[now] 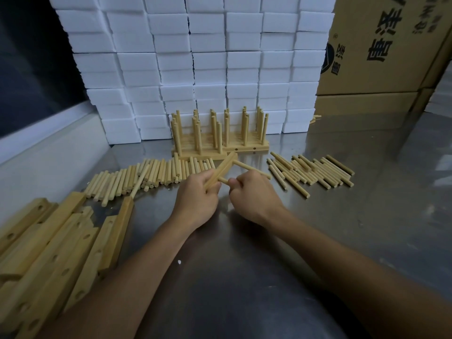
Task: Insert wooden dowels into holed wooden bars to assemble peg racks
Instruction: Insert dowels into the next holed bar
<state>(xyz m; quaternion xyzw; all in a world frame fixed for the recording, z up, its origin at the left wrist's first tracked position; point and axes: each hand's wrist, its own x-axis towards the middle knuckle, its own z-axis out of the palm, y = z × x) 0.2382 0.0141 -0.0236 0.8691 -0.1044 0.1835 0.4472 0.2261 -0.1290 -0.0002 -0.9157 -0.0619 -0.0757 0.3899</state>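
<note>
L hand (195,196) grips a holed wooden bar (221,171) at centre, fingers curled round its lower end; the bar angles toward 1 o'clock. R hand (252,194) pinches a dowel (223,180) whose tip meets the bar, seating depth hidden by fingers. A second dowel (252,168) already projects from the bar toward 4 o'clock. Finished racks (220,140) stand at 12 o'clock. Loose dowels (146,176) lie at 10 o'clock, more (315,173) at 2. Spare bars (49,253) at 8 o'clock, cut off by frame edge; approx. count unclear.

We cannot see the bar's (221,171) lower end inside the left hand (195,200). The right hand (252,194) covers the dowel's (223,180) far end. The frame edge crops the stacked bars (49,253).
</note>
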